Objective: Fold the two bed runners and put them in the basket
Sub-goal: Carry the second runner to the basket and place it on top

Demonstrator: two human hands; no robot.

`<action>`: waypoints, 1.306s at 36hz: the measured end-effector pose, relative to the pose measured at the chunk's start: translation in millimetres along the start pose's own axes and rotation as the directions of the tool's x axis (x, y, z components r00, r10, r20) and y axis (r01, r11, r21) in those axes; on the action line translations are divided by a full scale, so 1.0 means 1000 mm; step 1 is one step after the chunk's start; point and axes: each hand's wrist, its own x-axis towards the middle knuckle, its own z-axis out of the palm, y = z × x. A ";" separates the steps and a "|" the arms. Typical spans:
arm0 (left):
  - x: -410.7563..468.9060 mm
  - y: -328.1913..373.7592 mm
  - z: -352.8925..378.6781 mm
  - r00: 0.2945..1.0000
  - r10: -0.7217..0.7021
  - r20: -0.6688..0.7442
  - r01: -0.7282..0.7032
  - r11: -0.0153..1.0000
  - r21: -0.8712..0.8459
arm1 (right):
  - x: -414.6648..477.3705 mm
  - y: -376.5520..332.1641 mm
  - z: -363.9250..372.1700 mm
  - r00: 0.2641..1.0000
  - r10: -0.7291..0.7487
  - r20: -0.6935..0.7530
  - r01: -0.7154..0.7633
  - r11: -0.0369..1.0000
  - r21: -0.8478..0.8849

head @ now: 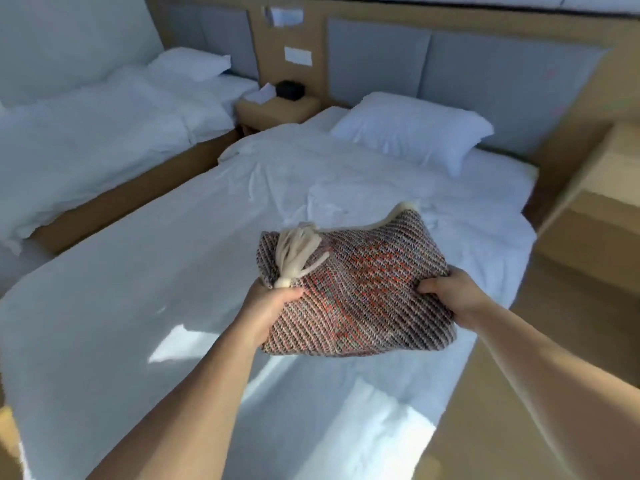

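Gripping a folded bed runner [356, 289] by its two near sides, both hands hold it lifted above the near bed [138, 306]. The left hand [266, 306] is closed round the runner's left corner, thumb on top, just under a cream tassel [298, 254] that lies across the woven red, brown and grey cloth. The right hand [453, 292] pinches the right edge, thumb on the upper face and the other fingers hidden underneath. The runner's far edge shows a cream trim and tilts up toward the pillow [412, 129].

The white duvet below the bundle is bare and rumpled, with patches of sunlight near its foot. The bed's right edge runs close to the right forearm, and beyond it lies a strip of tan floor [519, 393] up to a wooden cabinet [595, 209] at the right border. On the left, a narrow gap parts this bed from a second bed [86, 133], whose brown base shows under white bedding. A nightstand [277, 110] stands between the two headboards with a dark object and some white paper on it. Two pale plates sit on the wooden wall panel [287, 36] above it; any writing on them is too blurred to read.
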 end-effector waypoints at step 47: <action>-0.456 -0.035 0.777 -0.403 -0.383 0.831 -0.592 0.802 0.083 | -0.539 0.226 -0.421 -0.322 0.534 -0.782 0.541 0.782 0.311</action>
